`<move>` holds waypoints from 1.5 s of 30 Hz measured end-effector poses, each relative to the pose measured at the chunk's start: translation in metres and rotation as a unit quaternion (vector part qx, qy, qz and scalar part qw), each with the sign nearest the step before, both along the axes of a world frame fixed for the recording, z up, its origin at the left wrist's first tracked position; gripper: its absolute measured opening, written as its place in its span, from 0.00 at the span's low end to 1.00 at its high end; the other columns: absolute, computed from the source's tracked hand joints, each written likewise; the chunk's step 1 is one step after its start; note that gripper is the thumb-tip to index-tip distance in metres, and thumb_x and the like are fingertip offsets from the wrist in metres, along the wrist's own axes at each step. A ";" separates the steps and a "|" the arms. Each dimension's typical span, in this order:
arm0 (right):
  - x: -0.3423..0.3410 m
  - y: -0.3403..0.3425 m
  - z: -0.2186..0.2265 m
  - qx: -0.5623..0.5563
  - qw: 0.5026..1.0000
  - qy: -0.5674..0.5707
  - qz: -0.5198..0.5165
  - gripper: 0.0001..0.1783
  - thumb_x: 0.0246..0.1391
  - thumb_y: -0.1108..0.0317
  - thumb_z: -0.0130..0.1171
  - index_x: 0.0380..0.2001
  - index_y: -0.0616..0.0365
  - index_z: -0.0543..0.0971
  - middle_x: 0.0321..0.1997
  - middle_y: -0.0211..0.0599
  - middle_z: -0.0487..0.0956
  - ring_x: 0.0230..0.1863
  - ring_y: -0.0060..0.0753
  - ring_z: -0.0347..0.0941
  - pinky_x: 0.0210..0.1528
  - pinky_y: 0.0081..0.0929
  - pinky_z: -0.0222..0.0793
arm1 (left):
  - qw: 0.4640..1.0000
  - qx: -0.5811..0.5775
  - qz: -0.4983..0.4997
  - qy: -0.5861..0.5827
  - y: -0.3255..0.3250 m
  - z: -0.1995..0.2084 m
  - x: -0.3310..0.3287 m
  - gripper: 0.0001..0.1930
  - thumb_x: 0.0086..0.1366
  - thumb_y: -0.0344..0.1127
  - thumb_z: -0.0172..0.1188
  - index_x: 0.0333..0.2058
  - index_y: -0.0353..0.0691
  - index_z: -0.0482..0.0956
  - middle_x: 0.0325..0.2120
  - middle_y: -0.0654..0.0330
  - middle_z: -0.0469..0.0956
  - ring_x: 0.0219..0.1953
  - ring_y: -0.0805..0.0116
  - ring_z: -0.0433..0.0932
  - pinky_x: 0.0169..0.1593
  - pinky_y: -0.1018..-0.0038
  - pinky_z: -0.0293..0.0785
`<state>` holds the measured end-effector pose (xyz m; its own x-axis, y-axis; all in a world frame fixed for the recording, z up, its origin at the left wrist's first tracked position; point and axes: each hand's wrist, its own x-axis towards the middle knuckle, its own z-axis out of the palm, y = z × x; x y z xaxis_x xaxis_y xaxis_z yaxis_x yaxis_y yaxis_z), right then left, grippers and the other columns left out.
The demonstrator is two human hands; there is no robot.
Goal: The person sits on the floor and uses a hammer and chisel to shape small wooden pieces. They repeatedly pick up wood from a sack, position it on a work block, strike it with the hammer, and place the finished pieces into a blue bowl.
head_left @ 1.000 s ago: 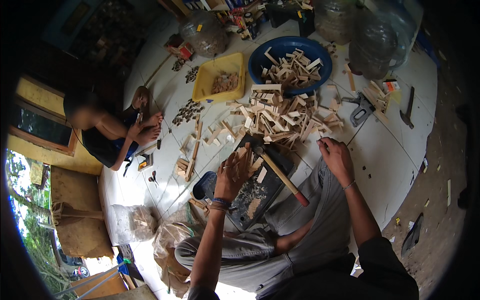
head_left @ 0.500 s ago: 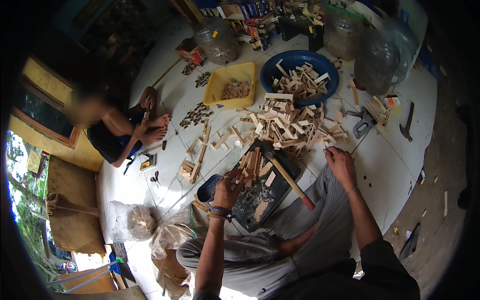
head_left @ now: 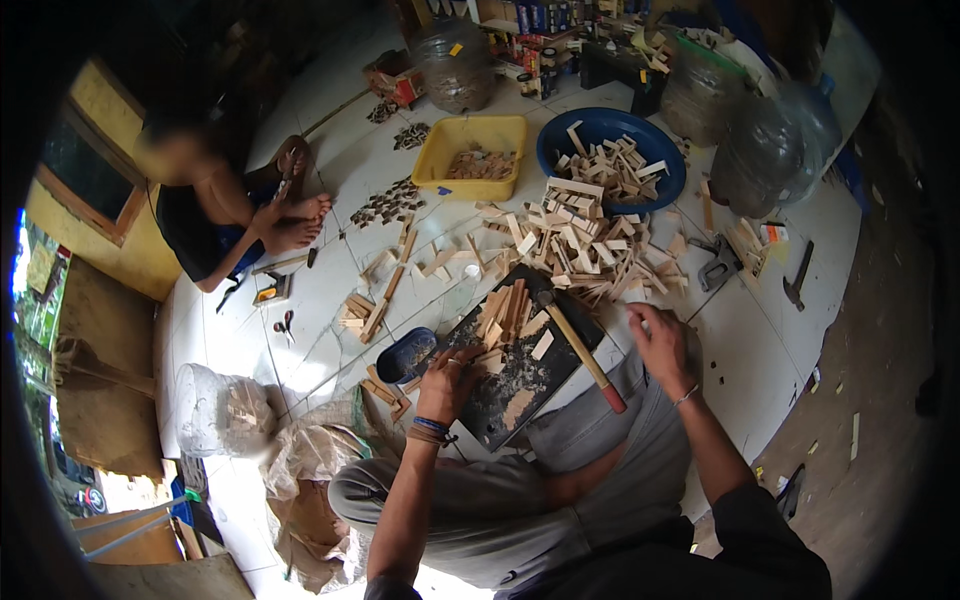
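My left hand (head_left: 448, 386) rests at the left edge of a black board (head_left: 478, 418), fingers stretched toward a light wooden piece (head_left: 491, 362) and seemingly not gripping it. Several wooden strips (head_left: 508, 308) lie bunched on the board, with sawdust around them. Across the board's right side lies a hammer (head_left: 582, 348) with a wooden handle and red end. Above my right knee my right hand (head_left: 660, 342) hovers with loosely bent fingers apart and nothing in it. Beside my left hand sits a small dark blue tray (head_left: 407, 355).
Beyond the board spreads a heap of wooden pieces (head_left: 600, 245), near a blue basin (head_left: 665, 190) and a yellow tub (head_left: 465, 188). A staple gun (head_left: 716, 262) and another hammer (head_left: 799, 275) lie at right. Another person (head_left: 225, 215) sits at left, near scissors (head_left: 285, 325).
My left hand has drawn back from the wooden strips toward the small blue tray, and the strips stay on the board. My right hand has shifted slightly left; the whole view has shifted a little.
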<state>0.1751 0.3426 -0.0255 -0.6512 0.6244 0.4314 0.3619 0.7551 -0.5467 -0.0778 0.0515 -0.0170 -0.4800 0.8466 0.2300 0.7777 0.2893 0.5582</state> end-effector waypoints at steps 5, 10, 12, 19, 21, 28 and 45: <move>-0.043 -0.065 0.028 -0.027 0.993 0.042 0.109 0.08 0.63 0.66 0.63 0.45 0.52 0.83 0.41 0.37 0.86 0.39 0.46 0.81 0.48 0.39 0.73 | 0.997 0.049 -0.039 0.039 -0.002 -0.013 0.002 0.24 0.62 0.37 0.71 0.56 0.42 0.76 0.49 0.55 0.83 0.51 0.51 0.81 0.62 0.56 0.70; -0.067 -0.103 0.039 -0.034 0.975 -0.073 0.207 0.12 0.63 0.64 0.65 0.48 0.54 0.82 0.40 0.37 0.84 0.41 0.45 0.80 0.48 0.37 0.73 | 0.998 0.055 -0.018 -0.017 -0.005 -0.015 0.006 0.19 0.64 0.32 0.66 0.54 0.40 0.76 0.47 0.53 0.84 0.48 0.49 0.82 0.61 0.55 0.69; -0.075 -0.112 0.034 -0.062 0.971 -0.102 0.207 0.14 0.62 0.63 0.66 0.49 0.54 0.82 0.39 0.37 0.83 0.42 0.45 0.80 0.47 0.37 0.73 | 0.996 0.067 -0.011 -0.055 -0.007 -0.013 0.007 0.17 0.64 0.30 0.65 0.52 0.41 0.79 0.45 0.52 0.84 0.47 0.50 0.82 0.60 0.55 0.71; -0.079 -0.138 0.009 -0.124 0.968 -0.120 0.183 0.23 0.62 0.57 0.67 0.57 0.53 0.79 0.47 0.40 0.79 0.47 0.47 0.78 0.50 0.41 0.71 | 0.998 0.051 -0.028 -0.030 -0.011 -0.011 0.011 0.16 0.63 0.31 0.65 0.50 0.40 0.80 0.43 0.50 0.83 0.47 0.45 0.80 0.53 0.56 0.76; -0.080 -0.143 0.004 -0.119 0.968 -0.123 0.183 0.25 0.61 0.57 0.67 0.58 0.54 0.78 0.50 0.41 0.77 0.50 0.49 0.76 0.53 0.42 0.69 | 0.997 0.032 -0.032 -0.058 -0.012 -0.012 0.012 0.17 0.64 0.31 0.64 0.52 0.39 0.79 0.44 0.47 0.82 0.48 0.43 0.79 0.53 0.54 0.77; -0.088 -0.151 -0.005 -0.086 0.982 -0.090 0.141 0.17 0.59 0.60 0.69 0.47 0.57 0.81 0.49 0.42 0.77 0.51 0.52 0.75 0.53 0.46 0.69 | 0.991 0.102 -0.016 -0.087 -0.006 -0.007 0.019 0.21 0.62 0.27 0.65 0.55 0.39 0.77 0.44 0.47 0.82 0.44 0.42 0.81 0.48 0.55 0.79; -0.091 -0.143 0.013 -0.140 0.984 -0.005 0.112 0.19 0.61 0.64 0.69 0.52 0.59 0.80 0.44 0.40 0.83 0.46 0.41 0.81 0.48 0.36 0.75 | 0.842 0.229 0.060 -0.485 -0.007 -0.002 0.008 0.15 0.69 0.28 0.67 0.54 0.37 0.81 0.37 0.66 0.82 0.39 0.78 0.79 0.46 0.79 0.76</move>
